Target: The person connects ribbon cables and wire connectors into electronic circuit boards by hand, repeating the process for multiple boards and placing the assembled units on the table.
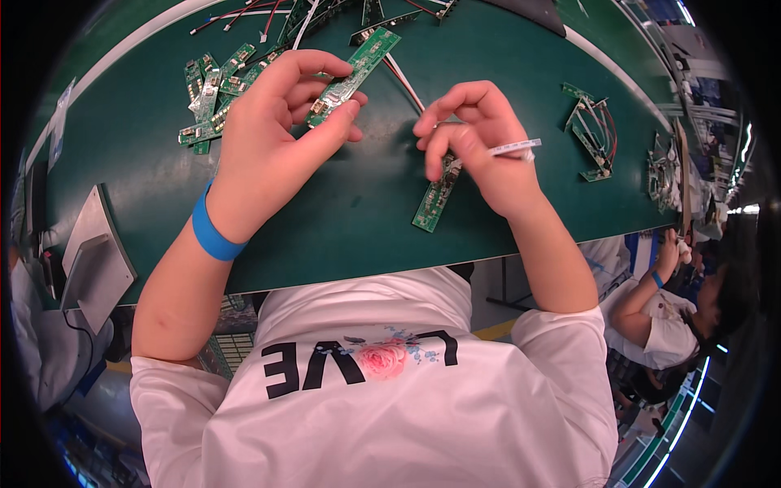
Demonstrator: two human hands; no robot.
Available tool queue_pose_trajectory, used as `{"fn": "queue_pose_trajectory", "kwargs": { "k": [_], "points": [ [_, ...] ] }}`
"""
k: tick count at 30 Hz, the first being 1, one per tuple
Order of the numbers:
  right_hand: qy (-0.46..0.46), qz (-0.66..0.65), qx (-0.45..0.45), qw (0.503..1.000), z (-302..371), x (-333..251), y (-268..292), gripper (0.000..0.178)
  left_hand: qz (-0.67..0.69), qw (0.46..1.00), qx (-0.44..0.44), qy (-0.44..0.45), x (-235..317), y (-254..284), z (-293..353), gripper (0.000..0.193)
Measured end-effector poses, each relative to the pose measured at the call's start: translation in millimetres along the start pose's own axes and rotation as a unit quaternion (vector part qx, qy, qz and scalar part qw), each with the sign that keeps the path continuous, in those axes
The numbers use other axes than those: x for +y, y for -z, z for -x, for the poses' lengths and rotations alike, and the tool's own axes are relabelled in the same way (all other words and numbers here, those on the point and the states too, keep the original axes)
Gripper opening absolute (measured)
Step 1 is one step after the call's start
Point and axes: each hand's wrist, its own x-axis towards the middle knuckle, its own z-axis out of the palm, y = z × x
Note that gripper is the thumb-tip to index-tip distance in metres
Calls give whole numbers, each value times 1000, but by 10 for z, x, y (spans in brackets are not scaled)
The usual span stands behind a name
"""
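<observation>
My left hand, a blue band at its wrist, grips a long narrow green circuit board between thumb and fingers, tilted up to the right. Red and white wires run from behind that board to my right hand, whose curled fingers close on them. A white printed strip sticks out past the right thumb. Just below the right fingers is a second narrow circuit board; its upper end is hidden by the hand, and I cannot tell whether it hangs or rests on the green tabletop.
Several loose circuit boards lie piled left of my left hand. More wired boards sit at the far edge. A wired board pair lies to the right. A metal bracket stands at the left edge. A co-worker sits at right.
</observation>
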Motion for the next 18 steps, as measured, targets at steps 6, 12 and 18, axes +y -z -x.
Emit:
{"fn": "queue_pose_trajectory", "kwargs": {
  "k": [6,12,18],
  "points": [
    [44,15,-101,994,41,-10,84,57,4,1000,3,-5,-35,-11,1,29],
    [-6,-15,-131,991,150,-79,268,56,-11,1000,6,-14,-40,1,-7,30],
    [24,10,-143,989,163,-56,402,34,-15,1000,0,-11,-44,-2,-4,30]
  ]
}}
